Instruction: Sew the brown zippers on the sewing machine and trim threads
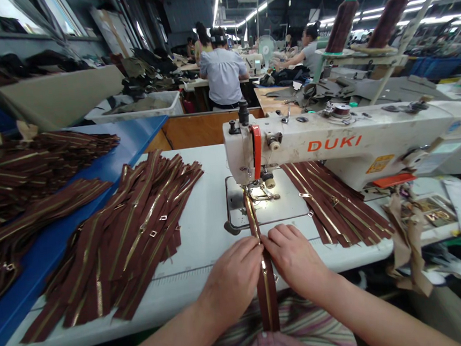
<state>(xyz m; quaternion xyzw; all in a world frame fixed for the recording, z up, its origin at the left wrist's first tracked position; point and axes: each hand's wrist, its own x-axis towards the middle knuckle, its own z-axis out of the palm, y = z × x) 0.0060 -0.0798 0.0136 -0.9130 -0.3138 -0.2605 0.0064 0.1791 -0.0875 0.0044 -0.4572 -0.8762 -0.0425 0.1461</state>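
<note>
A white worktable (208, 215) is supporting a DUKI industrial sewing machine (352, 135) beside piles of brown zippers (133, 232). The left hand (235, 269) and right hand (294, 256) are pinching a single brown zipper (268, 299), which is running from beneath the machine head (239, 153) toward the lap (315, 316).

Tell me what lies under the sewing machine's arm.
Brown zipper strips lie fanned on the white table, running back under the sewing machine's arm. The arm covers their far ends, and the strips hide the table beneath them.
</note>
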